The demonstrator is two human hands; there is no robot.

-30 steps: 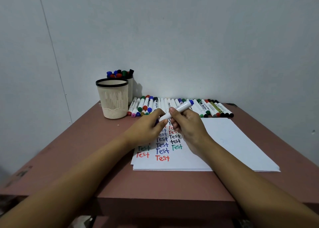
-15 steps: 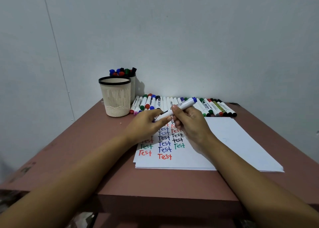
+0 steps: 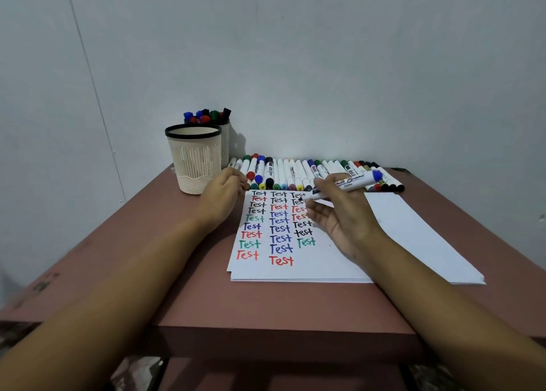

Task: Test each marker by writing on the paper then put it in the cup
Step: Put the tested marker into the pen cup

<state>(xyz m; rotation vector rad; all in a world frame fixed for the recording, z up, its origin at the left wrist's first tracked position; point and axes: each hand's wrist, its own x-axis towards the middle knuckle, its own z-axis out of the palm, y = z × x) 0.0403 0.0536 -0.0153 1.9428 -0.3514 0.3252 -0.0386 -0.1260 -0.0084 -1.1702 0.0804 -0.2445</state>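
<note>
Nearest the camera, both forearms reach over the front edge of a reddish-brown table [image 3: 266, 316]. A stack of white paper [image 3: 413, 242] lies on it, its left part filled with three columns of the word "Test" in black, red, blue and green.

The right hand [image 3: 342, 222] is over the paper, its thumb and fingers curled round a white marker [image 3: 348, 183]. The marker slants, its dark tip low at the top of the third column and its blue end up to the right (whether the tip touches the sheet is not clear).

The left hand [image 3: 221, 198] sits just off the paper's far left corner, fingers curled under. Whether it holds anything I cannot tell, since the fingers hide the palm.

Behind both hands a row of markers [image 3: 292, 174] lies side by side along the wall [image 3: 325, 65]; the right hand covers part of the row. At the left end stands a cream front cup [image 3: 195, 166] with a black rim. Just behind it, a back cup [image 3: 226, 142] holds capped markers upright.
</note>
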